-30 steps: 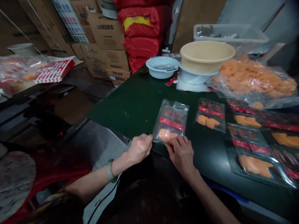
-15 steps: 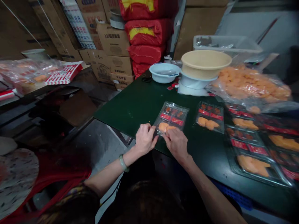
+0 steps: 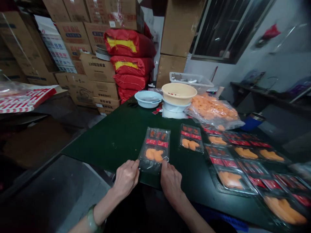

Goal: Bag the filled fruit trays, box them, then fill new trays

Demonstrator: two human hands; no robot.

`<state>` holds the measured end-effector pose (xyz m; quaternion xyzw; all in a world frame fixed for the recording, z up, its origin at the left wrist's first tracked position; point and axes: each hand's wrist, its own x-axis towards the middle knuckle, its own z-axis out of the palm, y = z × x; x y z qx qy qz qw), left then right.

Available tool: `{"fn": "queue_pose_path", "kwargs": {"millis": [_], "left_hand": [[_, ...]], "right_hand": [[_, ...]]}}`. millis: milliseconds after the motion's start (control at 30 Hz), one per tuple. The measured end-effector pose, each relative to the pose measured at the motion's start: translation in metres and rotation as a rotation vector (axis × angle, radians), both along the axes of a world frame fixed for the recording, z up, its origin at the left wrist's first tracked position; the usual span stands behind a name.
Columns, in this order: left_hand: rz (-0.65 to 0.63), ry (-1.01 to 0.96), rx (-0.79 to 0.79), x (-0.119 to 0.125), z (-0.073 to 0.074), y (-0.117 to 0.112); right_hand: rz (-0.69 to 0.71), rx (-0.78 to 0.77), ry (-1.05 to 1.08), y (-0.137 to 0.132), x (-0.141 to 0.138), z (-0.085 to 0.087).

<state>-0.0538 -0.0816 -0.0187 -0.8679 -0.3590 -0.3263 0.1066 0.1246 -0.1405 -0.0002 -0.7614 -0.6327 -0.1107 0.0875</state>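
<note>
Head view: we have one clear plastic tray pack (image 3: 154,149) lying on the green tabletop (image 3: 109,142), near its front edge, with red labels across the middle and orange slices (image 3: 152,154) in the lower well. Our left hand (image 3: 125,179) sits at the pack's lower left corner, our right hand (image 3: 171,181) at its lower edge, just below the slices. Both grips look relaxed, not clenched, fingers laid against the plastic; we cannot tell whether either pinches it. Even contact from both sides keeps the pack square on the tabletop. Just right of it lies a second pack (image 3: 191,138), with more packs (image 3: 230,174) in rows further right. Behind those sit a clear bag (image 3: 211,110) of slices, a cream basin (image 3: 179,93) on a white bowl (image 3: 171,106), and a smaller white bowl (image 3: 148,98). Red sacks (image 3: 128,61) and cartons (image 3: 102,81) stand behind.
</note>
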Motion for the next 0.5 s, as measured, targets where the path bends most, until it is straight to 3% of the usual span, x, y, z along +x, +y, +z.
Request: {"fn": "queue_pose_path", "kwargs": {"millis": [133, 267, 367, 500], "left_hand": [[-0.006, -0.043, -0.050, -0.021, 0.012, -0.002], [-0.021, 0.021, -0.109, -0.022, 0.035, 0.009], [-0.076, 0.196, -0.193, -0.005, 0.042, 0.039], [0.054, 0.339, -0.272, 0.012, 0.033, 0.097]], "right_hand": [[0.013, -0.119, 0.084, 0.024, -0.012, 0.007], [0.157, -0.155, 0.182, 0.052, -0.018, 0.010], [0.347, -0.119, 0.294, 0.085, -0.020, 0.009], [0.526, -0.117, 0.372, 0.141, -0.024, 0.008]]}}
